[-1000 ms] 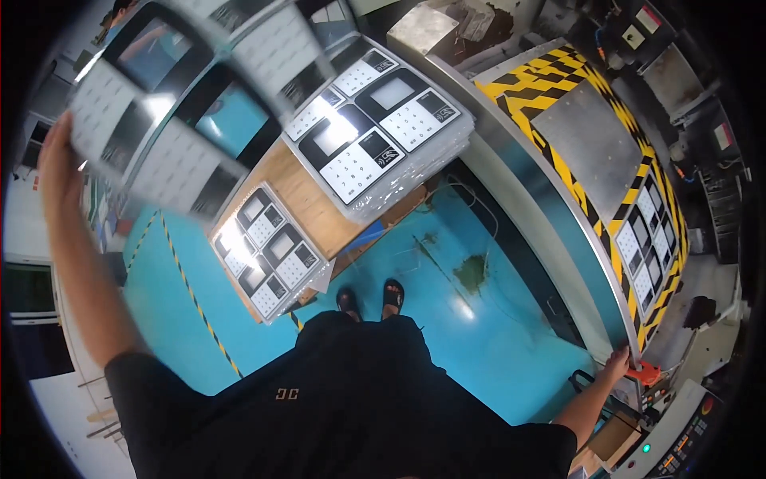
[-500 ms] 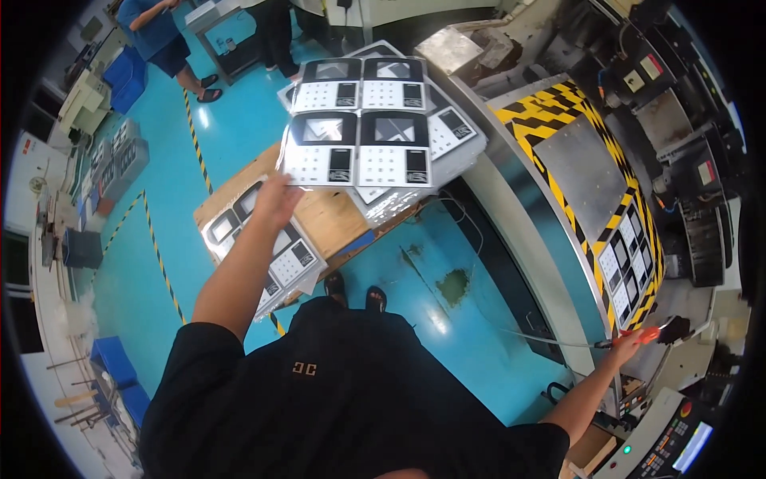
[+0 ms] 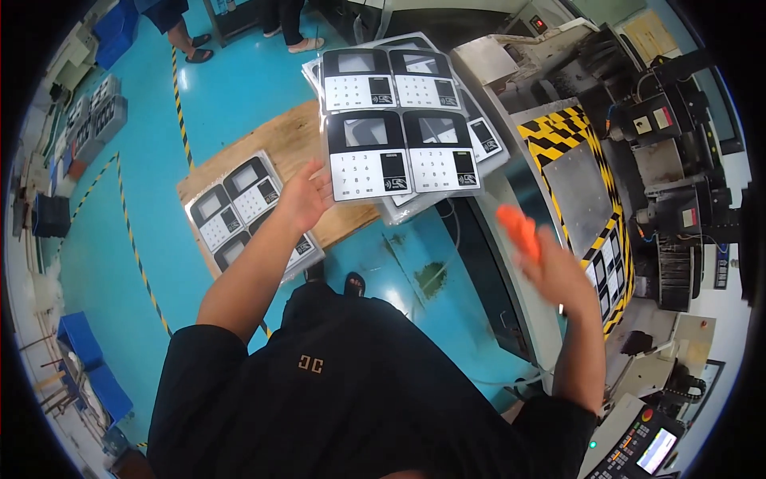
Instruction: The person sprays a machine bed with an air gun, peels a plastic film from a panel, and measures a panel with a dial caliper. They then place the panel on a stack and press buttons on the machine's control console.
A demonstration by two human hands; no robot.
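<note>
My left hand is at the lower left edge of a clear sheet printed with black-and-white keypad panels. Its fingers are spread, and none visibly wraps round the sheet. That sheet lies on top of a stack of similar sheets, which sit at differing angles. In my right hand is an orange air blow gun, blurred by motion, raised beside the machine's front. A second stack of panel sheets rests on the wooden board, left of my left forearm.
On the right, a machine bed edged with yellow-black tape carries another panel sheet. A control panel stands at the lower right. Blue bins are at the left. Another person's legs show at the far left.
My right hand has swung up and left from the machine's near corner with the air blow gun. My left hand has opened at the sheet's edge, and the sheet now lies on the stack.
</note>
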